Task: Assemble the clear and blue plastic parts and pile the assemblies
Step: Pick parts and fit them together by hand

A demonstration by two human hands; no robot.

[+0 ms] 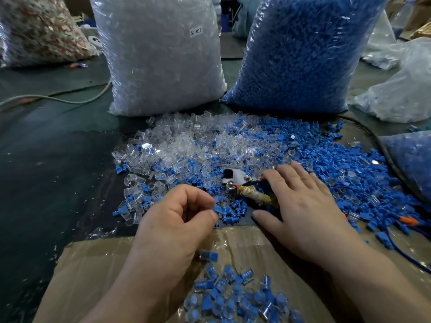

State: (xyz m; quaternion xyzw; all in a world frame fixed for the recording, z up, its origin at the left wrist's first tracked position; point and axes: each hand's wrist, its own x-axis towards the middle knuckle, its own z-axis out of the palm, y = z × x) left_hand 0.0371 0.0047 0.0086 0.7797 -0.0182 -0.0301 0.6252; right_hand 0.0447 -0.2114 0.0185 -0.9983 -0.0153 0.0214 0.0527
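**Loose pinch and a stray tool: where the assembly could be spoiled**

At the left, a single blue part is pinched between thumb and forefinger of the left hand, the other fingers curled in. It is held just over the near edge of the loose heap. As only its end seems gripped, it could be dropped back among the loose pieces or seated crooked in a clear shell. In the middle, a metal cutting tool lies on the heap. The right hand is spread flat beside its wrapped handle with fingers straight and nothing held, so a fingertip could be caught there.

Counted: one upright bag of clear parts, one upright bag of blue parts, one tool, two hands. The loose clear parts and loose blue parts are too many to count. The finished assemblies, piled on the cardboard nearest the camera, are judged at roughly two dozen; overlap prevents an exact count.
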